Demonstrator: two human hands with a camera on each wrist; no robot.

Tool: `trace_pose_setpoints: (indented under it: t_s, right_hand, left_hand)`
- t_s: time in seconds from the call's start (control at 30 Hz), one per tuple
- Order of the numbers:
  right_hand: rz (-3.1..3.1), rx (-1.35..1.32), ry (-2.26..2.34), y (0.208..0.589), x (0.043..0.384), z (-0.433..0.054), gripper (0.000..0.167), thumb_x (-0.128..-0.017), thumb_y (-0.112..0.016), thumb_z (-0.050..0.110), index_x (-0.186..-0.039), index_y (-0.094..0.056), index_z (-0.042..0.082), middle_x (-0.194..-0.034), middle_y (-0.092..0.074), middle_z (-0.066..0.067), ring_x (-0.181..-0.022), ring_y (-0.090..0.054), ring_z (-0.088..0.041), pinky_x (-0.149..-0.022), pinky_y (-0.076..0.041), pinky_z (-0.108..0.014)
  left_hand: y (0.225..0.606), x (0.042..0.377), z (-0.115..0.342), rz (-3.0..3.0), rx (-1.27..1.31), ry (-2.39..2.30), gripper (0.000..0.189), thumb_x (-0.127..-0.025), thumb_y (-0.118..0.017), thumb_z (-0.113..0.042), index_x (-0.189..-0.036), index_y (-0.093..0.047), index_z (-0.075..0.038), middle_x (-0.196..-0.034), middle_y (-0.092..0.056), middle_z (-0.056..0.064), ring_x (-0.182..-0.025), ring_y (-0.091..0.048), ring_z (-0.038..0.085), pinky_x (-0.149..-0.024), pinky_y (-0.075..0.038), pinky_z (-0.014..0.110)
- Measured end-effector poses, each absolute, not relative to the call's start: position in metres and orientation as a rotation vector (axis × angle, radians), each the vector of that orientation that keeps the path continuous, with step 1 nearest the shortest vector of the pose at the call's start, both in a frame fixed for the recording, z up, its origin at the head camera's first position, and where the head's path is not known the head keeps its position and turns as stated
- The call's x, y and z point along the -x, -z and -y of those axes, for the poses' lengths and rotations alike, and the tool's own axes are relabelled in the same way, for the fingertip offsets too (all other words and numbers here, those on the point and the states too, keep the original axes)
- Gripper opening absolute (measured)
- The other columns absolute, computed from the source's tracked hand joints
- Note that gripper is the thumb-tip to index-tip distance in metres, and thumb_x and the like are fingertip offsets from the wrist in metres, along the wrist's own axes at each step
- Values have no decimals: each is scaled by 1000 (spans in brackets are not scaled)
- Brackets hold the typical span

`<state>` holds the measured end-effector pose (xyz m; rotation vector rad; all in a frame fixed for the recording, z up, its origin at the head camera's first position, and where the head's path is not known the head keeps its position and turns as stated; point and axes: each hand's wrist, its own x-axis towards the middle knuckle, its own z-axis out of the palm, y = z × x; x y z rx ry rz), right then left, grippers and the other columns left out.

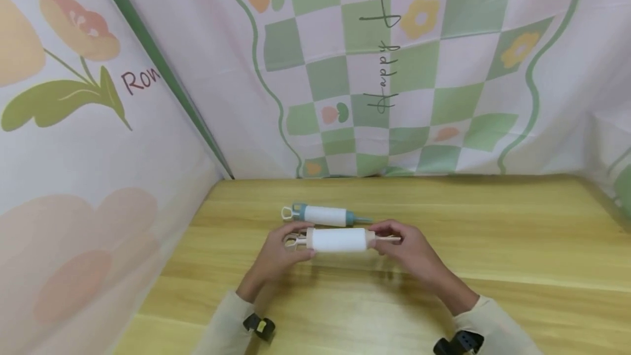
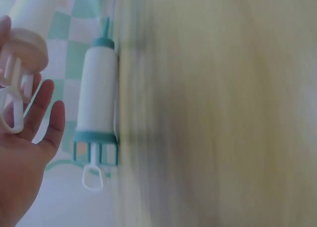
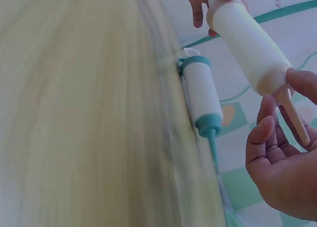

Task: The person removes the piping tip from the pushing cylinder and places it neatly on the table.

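Between both hands is a syringe-like white tube with pale pink end caps, level above the table in the head view. The left hand pinches its ring-handle end, thumb at the near side. The right hand grips the other end, where a thin tapered spout sticks out past the thumb. A matching white tube with blue-green caps lies just behind it on the table; its own loop handle points left and its spout points right in the head view.
The wooden table stretches under both arms. A printed cloth hangs at the back, with another flowered cloth on the left. Both wrists carry black straps with small devices.
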<state>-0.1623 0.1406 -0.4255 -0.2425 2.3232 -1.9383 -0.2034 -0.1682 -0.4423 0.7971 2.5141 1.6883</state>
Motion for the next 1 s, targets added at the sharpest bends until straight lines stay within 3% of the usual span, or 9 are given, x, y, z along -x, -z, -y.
trace_pose_setpoints:
  t_s: [0.7,1.0]
  right_hand:
    - [-2356,213,2011,413,146,-168,41,-94,-72,25,-125,-62,0,-118,-61,-17,-95,-65,-36,-74,-56,-38]
    - [-2377,181,2027,406,140,-176,41,-95,-71,24,-126,-60,-1,-118,-61,-17,-91,-65,-26,-74,-54,-35]
  left_hand:
    - [430,199,135,-2393,-827,-1908,49,-76,-84,-8,-123,-69,-7,-114,-66,10,-101,-62,28,-84,-55,41]
    - [426,195,119,-2301,-748,-2038,44,-78,-81,-5,-120,-69,-4,-110,-68,15,-94,-66,27,-76,-58,38]
